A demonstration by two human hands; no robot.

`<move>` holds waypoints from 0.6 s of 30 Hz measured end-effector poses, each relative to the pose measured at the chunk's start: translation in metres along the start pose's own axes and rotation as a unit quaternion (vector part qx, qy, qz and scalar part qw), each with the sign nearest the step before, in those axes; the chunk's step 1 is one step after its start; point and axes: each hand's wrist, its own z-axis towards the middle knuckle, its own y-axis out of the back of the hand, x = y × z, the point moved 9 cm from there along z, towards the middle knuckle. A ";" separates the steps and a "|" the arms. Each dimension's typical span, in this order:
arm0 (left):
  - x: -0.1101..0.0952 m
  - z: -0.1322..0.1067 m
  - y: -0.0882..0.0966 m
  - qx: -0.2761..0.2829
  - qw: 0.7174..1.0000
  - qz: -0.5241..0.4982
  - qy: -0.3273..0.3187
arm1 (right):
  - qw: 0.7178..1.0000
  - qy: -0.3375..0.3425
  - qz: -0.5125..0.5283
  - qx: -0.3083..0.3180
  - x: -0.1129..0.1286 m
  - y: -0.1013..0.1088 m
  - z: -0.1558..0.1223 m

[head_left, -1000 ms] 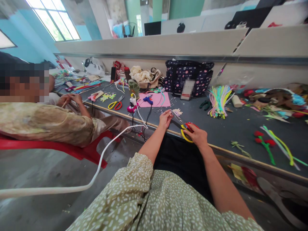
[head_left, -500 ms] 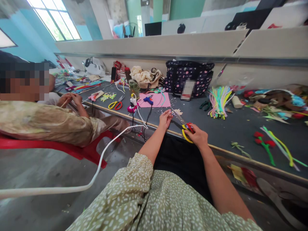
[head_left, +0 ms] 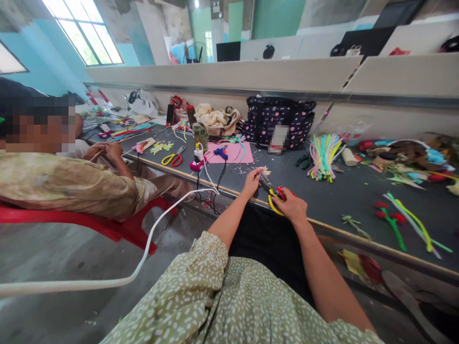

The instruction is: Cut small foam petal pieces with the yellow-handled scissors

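My right hand [head_left: 293, 205] is closed around the handles of a pair of scissors [head_left: 275, 197], one handle yellow and one red. The blades point away to the left, over the table's front edge. My left hand [head_left: 253, 180] is at the blade tips with its fingertips pinched together. Whatever lies between those fingertips is too small to make out. Small pale scraps [head_left: 244, 168] are scattered on the dark table just past my left hand.
A glue gun [head_left: 221, 153] lies on a pink sheet [head_left: 238, 157]. Beyond my hands are a bundle of pipe cleaners [head_left: 324, 157] and a dotted bag [head_left: 258, 125]. A white cable [head_left: 172, 203] crosses at left, near a seated co-worker [head_left: 71, 186].
My left hand has moved a little to the right and the scissors slightly left, so the pinched fingers and blades are closer. The view has tilted slightly.
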 end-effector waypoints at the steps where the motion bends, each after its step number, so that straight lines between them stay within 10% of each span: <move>1: 0.000 0.000 0.002 -0.014 1.000 0.001 0.001 | 1.000 0.001 -0.001 0.000 0.000 0.000 0.000; 10: 0.013 0.007 0.036 -0.164 0.982 -0.087 0.018 | 0.996 -0.043 0.073 -0.012 -0.012 -0.001 0.000; 18: 0.015 0.014 0.027 -0.119 0.993 0.018 0.002 | 0.985 -0.050 0.161 -0.021 -0.017 -0.001 0.000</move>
